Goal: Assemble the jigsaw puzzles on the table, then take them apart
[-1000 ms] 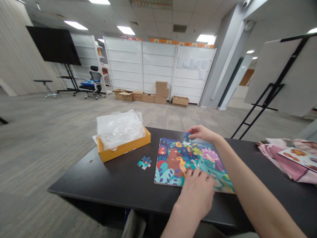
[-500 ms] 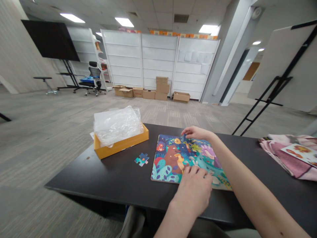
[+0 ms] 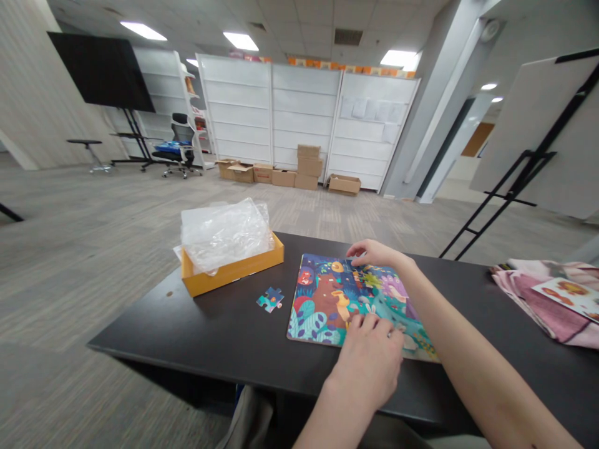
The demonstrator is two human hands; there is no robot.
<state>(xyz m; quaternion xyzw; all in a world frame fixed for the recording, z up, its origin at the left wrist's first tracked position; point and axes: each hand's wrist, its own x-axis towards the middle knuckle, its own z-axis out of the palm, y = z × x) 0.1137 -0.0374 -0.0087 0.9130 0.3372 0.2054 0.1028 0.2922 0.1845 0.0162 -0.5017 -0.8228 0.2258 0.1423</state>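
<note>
A colourful jigsaw puzzle (image 3: 322,293) with animals and plants lies flat on the black table. My left hand (image 3: 372,349) rests on its near edge, fingers slightly bent and laid on the picture, holding nothing. At the far edge, my right hand (image 3: 372,252) is over the puzzle with its fingers a little apart. Its lower fingertips touch the dark blue part there, and no loose piece shows between them. To the left of the puzzle, a loose puzzle piece (image 3: 270,300) in blue and teal lies by itself. My right forearm covers the puzzle's right side.
A yellow box (image 3: 234,274) holding clear plastic wrapping (image 3: 224,234) stands at the table's left far edge. On the right lie a pink cloth (image 3: 538,305) and a printed card (image 3: 568,293). The black table (image 3: 201,337) ends not far left of the loose piece.
The piece that stood tilted in my right fingers now lies flat at the puzzle's far edge. Those fingers have loosened. My left hand stays in place; the view has shifted slightly.
</note>
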